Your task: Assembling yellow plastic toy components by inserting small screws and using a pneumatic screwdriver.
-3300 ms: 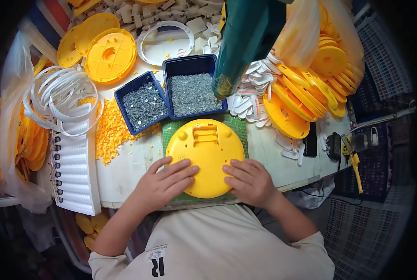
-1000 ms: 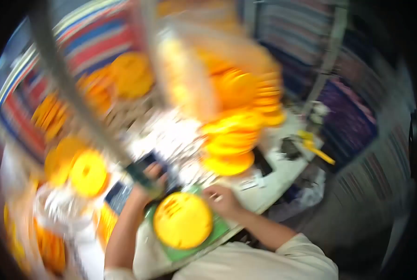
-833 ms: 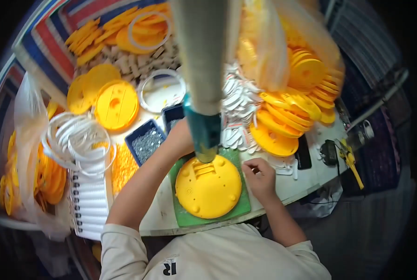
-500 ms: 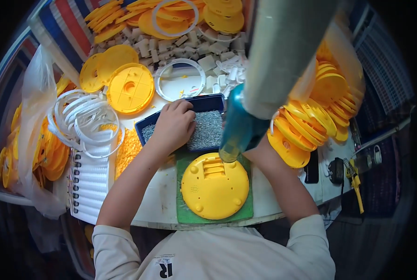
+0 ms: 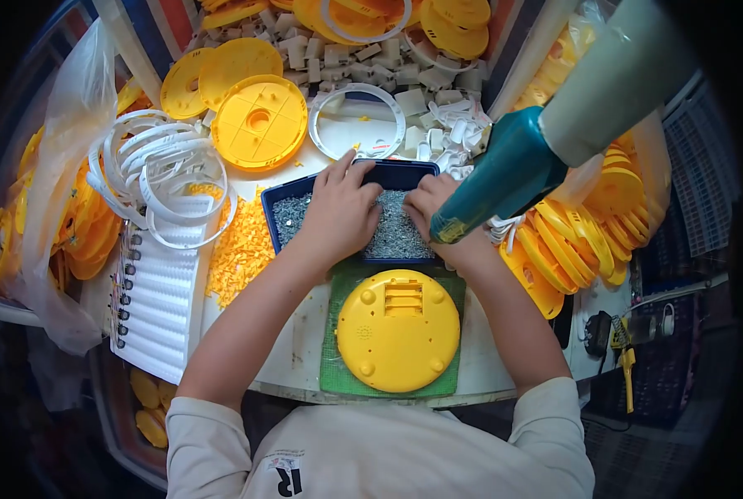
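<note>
A dark blue tray (image 5: pixel 400 175) of small silvery screws (image 5: pixel 396 236) stands just beyond a round yellow plastic casing (image 5: pixel 398 353). My left hand (image 5: pixel 342 208) reaches over the tray, its fingers a little spread among the screws and near the far rim. At the tray's right part, the fingers of my right hand (image 5: pixel 428 202) bend down into the screws, close together; whatever they pinch is hidden. A teal electric screwdriver (image 5: pixel 504 175) with a pale sleeve slants above my right hand and covers part of it. The casing lies on a green mat (image 5: pixel 332 370), its battery compartment facing up.
Orange-yellow bits (image 5: pixel 236 254) lie left of the tray, beside white rings (image 5: pixel 159 175) on a spiral notebook (image 5: pixel 163 308). Yellow discs (image 5: pixel 259 123), a white ring (image 5: pixel 357 90) and pale blocks (image 5: pixel 338 56) fill the back. More yellow discs (image 5: pixel 558 245) are stacked at right.
The screwdriver has swung up and to the right in view. My right hand has come out from behind it to the tray. My left hand stays over the screws, its fingers more spread.
</note>
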`<action>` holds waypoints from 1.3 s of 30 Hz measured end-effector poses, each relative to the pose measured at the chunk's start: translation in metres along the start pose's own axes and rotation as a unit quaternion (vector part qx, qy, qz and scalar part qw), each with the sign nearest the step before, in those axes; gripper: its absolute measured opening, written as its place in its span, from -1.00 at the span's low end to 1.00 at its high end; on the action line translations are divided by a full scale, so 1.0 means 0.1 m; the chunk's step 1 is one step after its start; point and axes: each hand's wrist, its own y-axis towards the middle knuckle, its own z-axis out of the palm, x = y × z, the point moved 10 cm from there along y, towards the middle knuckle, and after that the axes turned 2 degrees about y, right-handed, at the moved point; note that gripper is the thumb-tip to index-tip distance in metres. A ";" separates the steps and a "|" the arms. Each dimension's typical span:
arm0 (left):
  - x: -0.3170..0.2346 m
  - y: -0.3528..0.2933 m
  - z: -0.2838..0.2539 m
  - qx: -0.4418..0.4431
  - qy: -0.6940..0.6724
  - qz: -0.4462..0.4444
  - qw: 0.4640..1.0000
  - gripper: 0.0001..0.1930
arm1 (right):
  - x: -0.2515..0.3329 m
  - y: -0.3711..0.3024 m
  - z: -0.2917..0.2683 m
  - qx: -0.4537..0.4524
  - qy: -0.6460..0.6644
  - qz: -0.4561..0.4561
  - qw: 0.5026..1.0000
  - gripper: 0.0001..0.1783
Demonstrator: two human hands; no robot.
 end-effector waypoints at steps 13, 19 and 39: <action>-0.08 -0.15 0.07 0.029 -0.033 0.007 0.999 -0.89 | 0.25 -0.03 0.19 0.114 -0.053 -0.079 0.989 -0.87; -0.05 -0.23 -0.01 -0.007 -0.089 -0.036 0.995 -0.82 | 0.36 -0.09 -0.12 0.064 -0.066 -0.065 0.994 -0.89; -0.42 -1.18 -0.48 0.039 -0.272 -0.146 0.950 -0.87 | 0.85 -1.34 -0.49 0.059 0.074 0.053 0.994 -0.85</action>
